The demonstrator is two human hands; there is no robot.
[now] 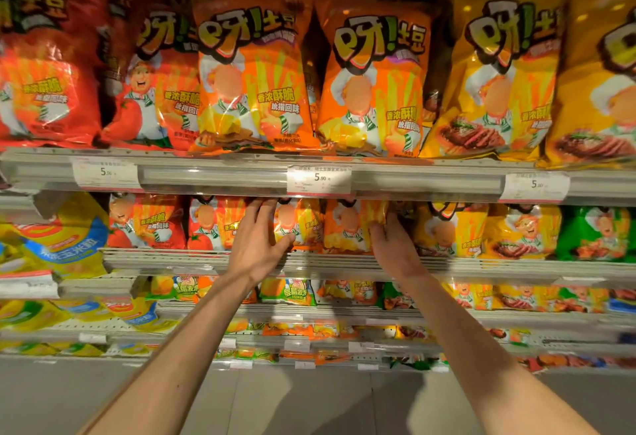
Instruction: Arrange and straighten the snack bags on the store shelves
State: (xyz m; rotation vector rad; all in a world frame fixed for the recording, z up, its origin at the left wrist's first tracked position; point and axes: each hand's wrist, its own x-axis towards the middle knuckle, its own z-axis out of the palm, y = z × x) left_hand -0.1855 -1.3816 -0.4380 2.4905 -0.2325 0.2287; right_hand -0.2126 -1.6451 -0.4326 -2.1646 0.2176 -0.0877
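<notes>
Two small orange snack bags stand side by side on the second shelf (481, 267). My left hand (256, 242) reaches up to the left orange bag (303, 224); its fingers lie along the bag's left edge and its thumb presses on the bag's front. My right hand (392, 245) grips the right edge of the right orange bag (349, 228), with its fingers tucked behind the bag. The tops of both bags are hidden by the shelf rail above.
Large orange bags (253, 73), red ones (48, 66) and yellow ones (499, 73) fill the top shelf above a rail with price tags (319, 179). Small red (148, 223), yellow (451, 231) and green (595, 235) bags flank my hands. Lower shelves hold more snacks; grey floor lies below.
</notes>
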